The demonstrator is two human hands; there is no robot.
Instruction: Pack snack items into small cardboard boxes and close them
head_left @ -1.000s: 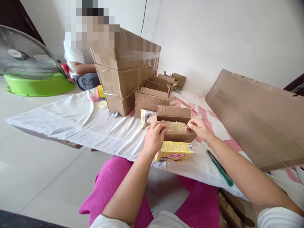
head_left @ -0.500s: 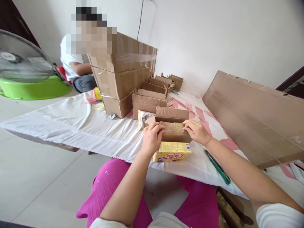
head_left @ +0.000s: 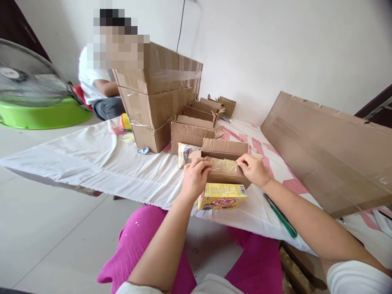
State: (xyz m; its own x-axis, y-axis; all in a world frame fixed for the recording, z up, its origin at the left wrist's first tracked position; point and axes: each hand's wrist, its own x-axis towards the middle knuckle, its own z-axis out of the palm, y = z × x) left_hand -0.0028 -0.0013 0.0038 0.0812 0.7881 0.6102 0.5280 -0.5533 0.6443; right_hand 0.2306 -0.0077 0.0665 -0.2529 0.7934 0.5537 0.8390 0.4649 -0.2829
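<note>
In front of me stands an open cardboard box [head_left: 225, 147] with its flaps up. A shiny strip of clear tape [head_left: 225, 165] lies along its near flap. My left hand [head_left: 196, 171] is closed, its thumb and fingers pinching this flap at the left corner. My right hand [head_left: 252, 168] pinches the same flap near its right corner. Just below the hands, on the table's near edge, sits a yellow printed carton [head_left: 225, 197]. A cutter with a green handle [head_left: 282, 218] lies to the right, under my right forearm. Beside the box's left end rests a cream-coloured packet [head_left: 187, 153].
Large taped cartons [head_left: 163, 92] are stacked at the left. Several open boxes [head_left: 196, 128] stand in a row behind mine. A big cardboard sheet [head_left: 324, 151] leans at the right. Beyond the stack sits another person [head_left: 92, 87], near a fan [head_left: 30, 77] and a green basin [head_left: 45, 112].
The box has shifted slightly to the right, and its back flap with it. My right hand has moved a little and its fingers are bunched closer. The left hand keeps its pinch.
</note>
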